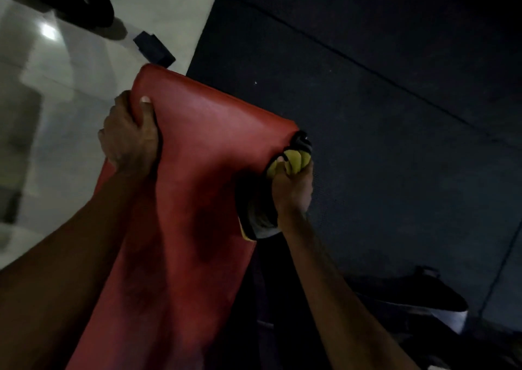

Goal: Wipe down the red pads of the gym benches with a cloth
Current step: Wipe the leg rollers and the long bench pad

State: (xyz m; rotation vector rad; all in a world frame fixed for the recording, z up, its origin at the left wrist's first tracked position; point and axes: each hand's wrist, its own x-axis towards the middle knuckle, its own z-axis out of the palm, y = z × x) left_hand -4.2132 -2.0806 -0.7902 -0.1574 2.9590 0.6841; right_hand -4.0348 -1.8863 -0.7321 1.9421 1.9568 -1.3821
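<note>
A long red bench pad [197, 172] runs from the bottom of the view up to its rounded end near the middle. My left hand [130, 138] grips the pad's left edge close to that end, thumb on top. My right hand [293, 186] holds a bunched yellow cloth [293, 162] with grey and black parts against the pad's right edge near the far corner. Part of the cloth hangs below my wrist.
Dark rubber matting [381, 115] covers the floor to the right. Pale shiny tiles [70, 73] lie to the left, with a small black block [154, 48] and a dark rounded object [79, 5] on them. A dark shoe-like shape [418, 293] sits at the lower right.
</note>
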